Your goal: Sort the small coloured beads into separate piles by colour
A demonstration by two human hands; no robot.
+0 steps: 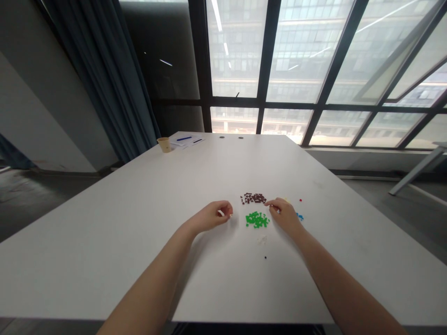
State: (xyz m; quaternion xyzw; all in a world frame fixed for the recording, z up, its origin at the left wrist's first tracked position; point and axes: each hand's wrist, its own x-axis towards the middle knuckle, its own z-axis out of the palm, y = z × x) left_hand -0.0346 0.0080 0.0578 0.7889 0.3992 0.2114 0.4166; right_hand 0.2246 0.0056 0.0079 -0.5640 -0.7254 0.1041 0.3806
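Note:
My left hand [215,215] is raised a little over the white table, thumb and index finger pinched on a small pale piece [231,215] that barely shows. To its right lies a loose pile of small dark brown toy bricks [254,198]. My right hand [284,214] reaches in from the right, its index finger stretched out at that pile's right edge and its thumb apart below. Closer to me is a heap of small green bricks [257,219]. Several blue bricks [300,217] show partly behind my right hand, and a few pale yellow ones [287,200] lie beyond it.
Clear or whitish bits [262,239] and one black piece [265,257] lie nearer me. A red piece [301,200] sits to the right. At the far left of the white table [122,232] stand a paper cup [164,144] and papers [181,142] with pens.

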